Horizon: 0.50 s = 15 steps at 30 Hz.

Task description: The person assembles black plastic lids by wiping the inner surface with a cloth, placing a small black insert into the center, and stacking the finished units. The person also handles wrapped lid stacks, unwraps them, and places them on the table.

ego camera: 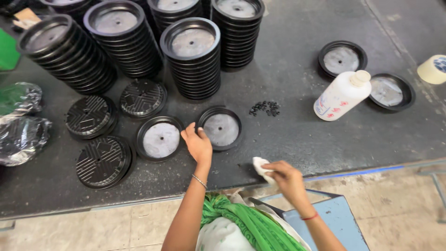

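My left hand (197, 143) reaches onto the dark table, fingers apart, touching the near-left rim of a black round disc (220, 128) with a grey centre. A second such disc (160, 138) lies just left of that hand. My right hand (284, 175) is closed on a small white cloth (260, 167) near the table's front edge. A white plastic bottle (343, 95) stands tilted at the right, past a small heap of black bits (265, 108).
Several tall stacks of black discs (192, 58) fill the back of the table (297, 139). Upturned ribbed discs (103, 161) lie at left beside crumpled plastic bags (21, 132). Two single discs (342, 57) and a tape roll (433, 69) sit at right. A blue stool (325, 223) is below.
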Tool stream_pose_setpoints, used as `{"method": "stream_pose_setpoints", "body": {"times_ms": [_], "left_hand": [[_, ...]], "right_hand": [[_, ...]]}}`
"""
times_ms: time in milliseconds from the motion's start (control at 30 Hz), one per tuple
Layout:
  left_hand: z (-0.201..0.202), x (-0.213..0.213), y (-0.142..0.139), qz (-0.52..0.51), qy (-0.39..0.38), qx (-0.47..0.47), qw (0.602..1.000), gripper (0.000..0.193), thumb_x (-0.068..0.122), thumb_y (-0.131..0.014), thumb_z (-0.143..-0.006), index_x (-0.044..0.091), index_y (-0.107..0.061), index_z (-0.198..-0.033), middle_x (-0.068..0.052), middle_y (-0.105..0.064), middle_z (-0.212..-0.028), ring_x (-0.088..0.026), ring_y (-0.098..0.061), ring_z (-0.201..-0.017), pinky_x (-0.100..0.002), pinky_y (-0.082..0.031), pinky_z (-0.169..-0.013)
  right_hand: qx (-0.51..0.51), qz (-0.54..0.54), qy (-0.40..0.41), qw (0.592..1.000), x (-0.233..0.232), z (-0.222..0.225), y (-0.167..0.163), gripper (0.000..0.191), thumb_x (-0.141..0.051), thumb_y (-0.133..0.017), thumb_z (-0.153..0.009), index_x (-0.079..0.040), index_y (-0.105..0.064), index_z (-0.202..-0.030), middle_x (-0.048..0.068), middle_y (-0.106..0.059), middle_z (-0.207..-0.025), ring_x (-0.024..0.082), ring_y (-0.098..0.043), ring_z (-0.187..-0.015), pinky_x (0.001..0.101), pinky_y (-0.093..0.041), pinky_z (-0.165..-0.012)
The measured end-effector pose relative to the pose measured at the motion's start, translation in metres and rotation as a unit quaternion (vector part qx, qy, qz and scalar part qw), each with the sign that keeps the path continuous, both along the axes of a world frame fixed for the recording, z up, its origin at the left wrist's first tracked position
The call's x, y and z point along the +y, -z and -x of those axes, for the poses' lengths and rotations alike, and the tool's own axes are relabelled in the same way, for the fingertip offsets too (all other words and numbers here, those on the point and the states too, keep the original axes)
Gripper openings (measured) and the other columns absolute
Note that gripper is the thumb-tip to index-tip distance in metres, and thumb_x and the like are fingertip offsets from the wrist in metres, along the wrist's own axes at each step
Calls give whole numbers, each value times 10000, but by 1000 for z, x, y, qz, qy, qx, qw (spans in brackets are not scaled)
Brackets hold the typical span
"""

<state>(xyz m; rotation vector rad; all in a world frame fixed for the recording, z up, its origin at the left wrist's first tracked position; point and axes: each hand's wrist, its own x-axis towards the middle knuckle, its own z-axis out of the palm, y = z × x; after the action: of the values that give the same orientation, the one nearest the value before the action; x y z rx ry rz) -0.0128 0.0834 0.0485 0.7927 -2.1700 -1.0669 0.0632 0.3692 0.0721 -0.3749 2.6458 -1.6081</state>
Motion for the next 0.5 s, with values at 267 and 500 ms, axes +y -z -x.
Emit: {"method": "stream_pose_setpoints", "body": {"times_ms": [267,500], "left_hand": [[-46,25,-22,270,208,48,939,495,302,-738,-864,44,-620,-1270,-144,-548,-1315,-382,-491,-1255,-507,-359,-1039],[-29,23,-36,214,264,80,937,247,63,-726,-865,80,-740,-1111,-51,-714,-1187,-277,-634,-1177,-395,-479,-1045]], "right_hand": [[146,-59,174,972,66,77,-16,346,95,-635,-886,-94,-766,-1145,111,-725,-1070,224,-707,-915,307,-548,-829],[338,-238,87,906,26,146,-26,388,-52,-735,-809,-43,-703,-1195,170,-664,-1170,394,-632,-1086,466,-491,-927]]}}
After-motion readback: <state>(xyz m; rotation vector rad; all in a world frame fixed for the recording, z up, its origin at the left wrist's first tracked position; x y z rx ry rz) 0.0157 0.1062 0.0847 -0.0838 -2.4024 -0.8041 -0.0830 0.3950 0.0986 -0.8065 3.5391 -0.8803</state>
